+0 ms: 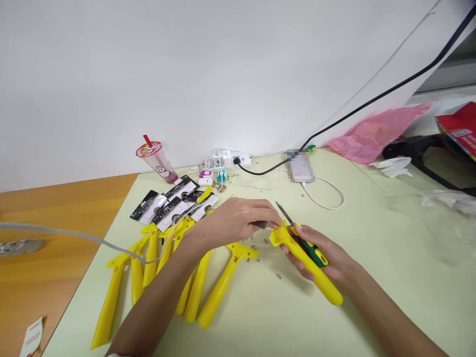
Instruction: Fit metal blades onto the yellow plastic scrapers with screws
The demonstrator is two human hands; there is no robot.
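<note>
My right hand [327, 248] wraps round a yellow plastic handle [316, 275] and a green and yellow screwdriver [314, 253] together. The screwdriver's metal shaft points up and away to the left. At the handle's flared head, my left hand [241, 218] is closed, its fingertips pinching a small dark flat piece [260, 224] beside the head; its exact kind is hidden. Several small screws [278, 276] lie scattered below the hands. Left of them, more yellow handles [219, 292] with wide heads lie in a row, partly covered by my left forearm.
Black and white cards [173, 210] lie behind the handles. A drink cup [158, 163] with a red straw stands near the wall. A power strip [243, 159], a phone-like device with a white cable [334, 191] and a pink bag [375, 134] are farther back. A grey cord [92, 238] crosses at left.
</note>
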